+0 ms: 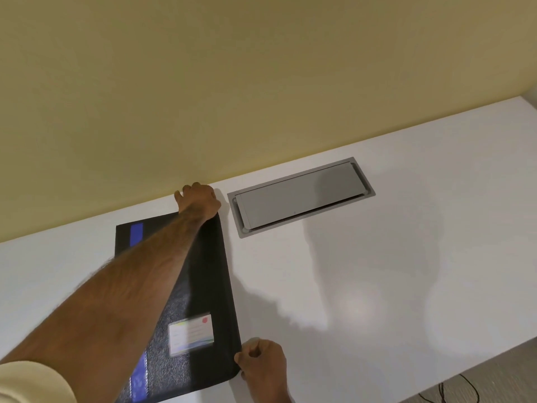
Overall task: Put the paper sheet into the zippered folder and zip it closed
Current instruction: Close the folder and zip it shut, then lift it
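A black zippered folder [207,274] with a blue stripe and a small card label lies flat on the white desk [377,271]. My left hand [200,200] reaches across it and is closed at the folder's far right corner, near the wall. My right hand [263,366] pinches the folder's near right corner, fingers closed on the edge. No paper sheet is visible; the folder looks closed over its contents. My left forearm hides much of the folder's cover.
A grey metal cable hatch [299,197] is set into the desk just right of the folder's far corner. The yellow wall [232,82] borders the desk's far edge. Black cables [459,392] hang below the desk's near right edge.
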`<state>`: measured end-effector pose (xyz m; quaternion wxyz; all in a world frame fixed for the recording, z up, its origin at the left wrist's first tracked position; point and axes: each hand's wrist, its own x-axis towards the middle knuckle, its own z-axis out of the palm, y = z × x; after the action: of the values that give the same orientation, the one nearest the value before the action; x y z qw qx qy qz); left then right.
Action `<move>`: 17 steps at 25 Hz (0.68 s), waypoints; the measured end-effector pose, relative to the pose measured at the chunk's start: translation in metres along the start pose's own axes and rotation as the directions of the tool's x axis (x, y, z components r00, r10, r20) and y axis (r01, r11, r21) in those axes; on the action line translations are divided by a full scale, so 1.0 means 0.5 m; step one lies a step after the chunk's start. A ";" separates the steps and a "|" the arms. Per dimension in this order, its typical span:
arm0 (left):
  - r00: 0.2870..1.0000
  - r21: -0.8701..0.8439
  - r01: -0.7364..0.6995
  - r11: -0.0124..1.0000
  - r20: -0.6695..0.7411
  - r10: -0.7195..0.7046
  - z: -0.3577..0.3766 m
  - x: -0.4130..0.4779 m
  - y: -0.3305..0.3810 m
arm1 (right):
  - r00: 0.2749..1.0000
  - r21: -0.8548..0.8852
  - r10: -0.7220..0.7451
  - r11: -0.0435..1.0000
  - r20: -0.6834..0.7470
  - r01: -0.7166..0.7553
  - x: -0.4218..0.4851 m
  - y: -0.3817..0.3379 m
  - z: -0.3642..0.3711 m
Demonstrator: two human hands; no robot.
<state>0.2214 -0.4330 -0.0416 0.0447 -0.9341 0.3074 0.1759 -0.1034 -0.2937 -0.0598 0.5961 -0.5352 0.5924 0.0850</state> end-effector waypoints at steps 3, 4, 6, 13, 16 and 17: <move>0.976 -0.187 0.214 0.959 0.087 -0.201 0.000 0.021 -0.034 | 1.000 -0.038 -0.008 0.999 0.015 0.009 0.005 0.005 -0.003; 0.963 -0.257 0.263 0.930 0.124 -0.239 0.003 0.023 -0.047 | 1.000 -0.037 -0.001 0.999 0.021 0.001 0.006 0.004 -0.007; 0.967 -0.356 0.247 0.901 0.154 -0.204 0.002 0.018 -0.070 | 0.997 0.007 0.045 0.999 0.056 -0.045 0.006 -0.004 -0.018; 0.918 0.034 -0.363 0.931 -0.156 0.364 0.008 -0.191 -0.098 | 0.978 -0.246 -0.209 0.948 -0.009 0.201 0.070 -0.125 -0.075; 0.701 0.251 -0.683 0.686 -0.038 0.712 0.073 -0.311 -0.071 | 0.879 -0.397 -0.476 0.802 0.028 0.447 0.158 -0.306 -0.093; 0.699 0.298 -0.679 0.671 -0.015 0.715 0.075 -0.309 -0.066 | 0.846 -0.430 -0.527 0.748 0.076 0.505 0.190 -0.374 -0.094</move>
<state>0.1139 -0.3129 -0.0227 0.0804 -0.7394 0.6643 0.0747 0.0321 -0.4562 -0.0223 0.4466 -0.7986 0.4021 0.0332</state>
